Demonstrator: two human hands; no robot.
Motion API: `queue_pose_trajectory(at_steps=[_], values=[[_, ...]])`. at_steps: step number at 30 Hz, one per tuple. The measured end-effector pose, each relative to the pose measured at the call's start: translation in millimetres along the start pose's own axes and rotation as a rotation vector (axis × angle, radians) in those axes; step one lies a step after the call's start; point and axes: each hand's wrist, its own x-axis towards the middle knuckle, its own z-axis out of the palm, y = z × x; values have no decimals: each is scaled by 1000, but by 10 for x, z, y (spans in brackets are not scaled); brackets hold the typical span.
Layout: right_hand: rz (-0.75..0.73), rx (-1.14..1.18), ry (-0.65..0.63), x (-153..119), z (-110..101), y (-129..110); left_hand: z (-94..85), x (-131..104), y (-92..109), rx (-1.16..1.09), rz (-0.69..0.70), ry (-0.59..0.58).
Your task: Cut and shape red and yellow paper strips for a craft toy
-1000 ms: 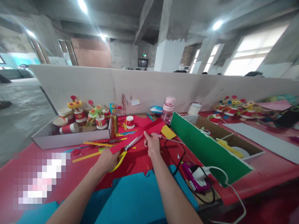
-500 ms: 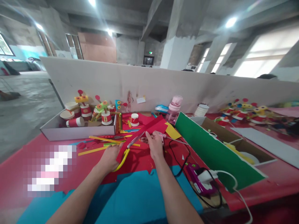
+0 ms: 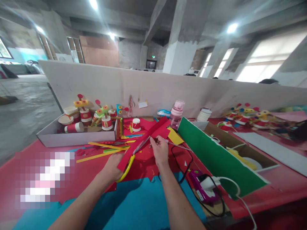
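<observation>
My left hand (image 3: 113,166) is closed on the yellow-handled scissors (image 3: 129,166), partly hidden behind the lower end of a long red paper strip (image 3: 146,133). The metal blades lie along the strip and point up to the right. They look nearly closed. My right hand (image 3: 160,150) is pinched at the red paper beside the blade tips. Red paper also lies under both hands, with blue sheets (image 3: 124,201) nearer to me.
At left, a white box (image 3: 79,139) holds paper-cup figures. A red-and-white cup (image 3: 136,125) and yellow strips (image 3: 92,156) lie centrally. At right are a green-sided box (image 3: 216,159), a purple power strip (image 3: 201,188) with cables, and a pink bottle (image 3: 177,111).
The view has shifted slightly. The red strip's lower end has swung out beside the yellow handle, and the blades appear closer together. Both hands keep their grips.
</observation>
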Motion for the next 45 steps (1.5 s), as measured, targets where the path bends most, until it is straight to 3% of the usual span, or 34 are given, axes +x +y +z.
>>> queue_pose_trajectory(at_steps=[7, 14, 27, 31, 36, 45], values=[[24, 46, 66, 18, -44, -69, 41, -30, 73, -37, -34, 8], [54, 73, 8, 18, -43, -45, 145, 33, -8, 24, -76, 67], [151, 208, -73, 16, -16, -13, 320, 22, -191, -271, 2, 115], [117, 131, -61, 15, -43, -8, 321, 36, -161, -225, 6, 98], [27, -44, -72, 14, -74, -32, 275, 72, -50, -83, -159, 78], [92, 89, -92, 7, -42, -6, 232, 103, 9, -201, -130, 61]])
